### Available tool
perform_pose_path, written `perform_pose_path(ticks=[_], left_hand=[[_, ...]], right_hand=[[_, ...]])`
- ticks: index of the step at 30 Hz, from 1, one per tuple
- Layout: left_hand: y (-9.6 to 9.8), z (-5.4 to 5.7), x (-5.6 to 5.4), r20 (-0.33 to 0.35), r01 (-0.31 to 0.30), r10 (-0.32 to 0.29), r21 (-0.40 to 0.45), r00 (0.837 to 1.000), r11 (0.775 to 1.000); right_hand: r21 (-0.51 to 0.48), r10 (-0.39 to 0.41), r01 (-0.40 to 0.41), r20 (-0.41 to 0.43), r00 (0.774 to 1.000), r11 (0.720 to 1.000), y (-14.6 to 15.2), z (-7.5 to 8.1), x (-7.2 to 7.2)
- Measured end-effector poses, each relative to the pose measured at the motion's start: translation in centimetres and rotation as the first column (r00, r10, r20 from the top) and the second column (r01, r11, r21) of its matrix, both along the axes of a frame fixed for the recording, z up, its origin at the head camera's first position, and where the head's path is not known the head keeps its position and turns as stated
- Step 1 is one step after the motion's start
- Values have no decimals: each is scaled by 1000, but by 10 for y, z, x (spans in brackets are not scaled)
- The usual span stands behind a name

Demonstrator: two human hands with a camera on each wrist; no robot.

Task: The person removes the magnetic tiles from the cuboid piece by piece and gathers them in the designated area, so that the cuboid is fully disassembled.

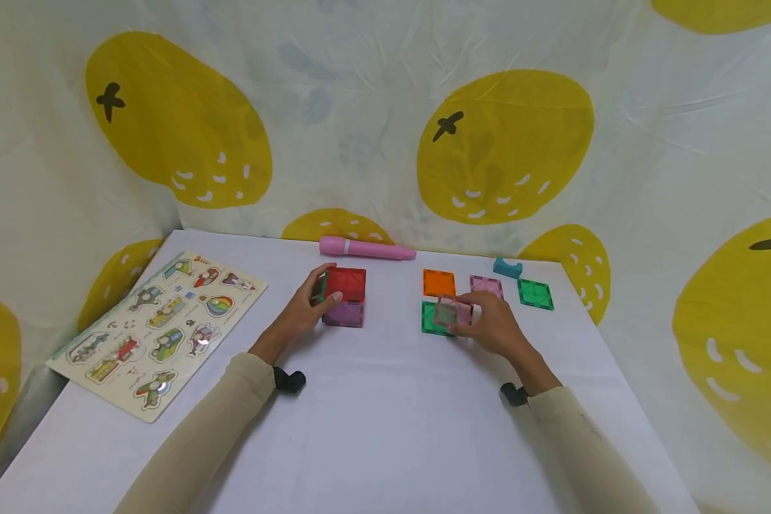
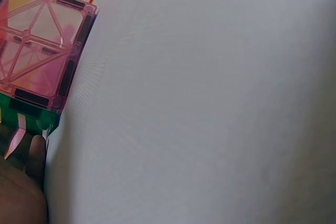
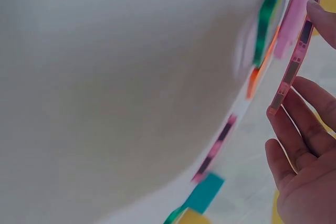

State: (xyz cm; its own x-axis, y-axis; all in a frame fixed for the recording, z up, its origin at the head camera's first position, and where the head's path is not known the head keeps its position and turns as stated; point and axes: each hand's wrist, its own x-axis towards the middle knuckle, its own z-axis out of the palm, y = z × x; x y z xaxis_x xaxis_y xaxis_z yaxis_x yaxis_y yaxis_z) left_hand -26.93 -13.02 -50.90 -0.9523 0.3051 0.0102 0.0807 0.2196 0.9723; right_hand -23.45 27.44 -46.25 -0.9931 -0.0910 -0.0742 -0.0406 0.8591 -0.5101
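Note:
My left hand (image 1: 300, 312) grips a small build of translucent magnetic tiles from its left side, thumb across the front. A red tile (image 1: 350, 278) and a purple tile (image 1: 345, 315) show there, with a green edge behind the fingers. In the left wrist view, a pink-framed tile (image 2: 39, 45) sits above a green one (image 2: 31, 113), close to the fingers. My right hand (image 1: 496, 327) pinches a pink magnetic tile (image 3: 295, 59) between thumb and fingertips. In the head view this tile overlaps a green tile (image 1: 432, 325) on the table.
Behind the right hand lie an orange tile (image 1: 438, 281) and another pink tile (image 1: 486, 285). Farther right are a green tile (image 1: 535, 293) and a blue arch block (image 1: 507, 268). A pink stick-shaped toy (image 1: 373, 249) lies along the back edge. A picture puzzle board (image 1: 195, 321) occupies the left side.

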Motion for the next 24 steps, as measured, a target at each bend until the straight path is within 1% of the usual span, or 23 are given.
perform_pose_path(ticks=[6, 12, 18, 24], left_hand=[[0, 2, 1, 13, -2, 2, -3, 1000, 1000], [1, 1, 0, 22, -6, 6, -7, 1000, 1000], [2, 1, 0, 14, 3, -4, 18, 1000, 1000], [1, 2, 2, 18, 2, -2, 9, 1000, 1000]], right_hand=[[12, -40, 40, 27, 999, 999, 27, -5, 5], [25, -64, 62, 63, 996, 998, 52, -8, 6], [24, -67, 65, 104, 992, 998, 69, -11, 7], [35, -45, 41, 117, 992, 999, 77, -13, 7]])
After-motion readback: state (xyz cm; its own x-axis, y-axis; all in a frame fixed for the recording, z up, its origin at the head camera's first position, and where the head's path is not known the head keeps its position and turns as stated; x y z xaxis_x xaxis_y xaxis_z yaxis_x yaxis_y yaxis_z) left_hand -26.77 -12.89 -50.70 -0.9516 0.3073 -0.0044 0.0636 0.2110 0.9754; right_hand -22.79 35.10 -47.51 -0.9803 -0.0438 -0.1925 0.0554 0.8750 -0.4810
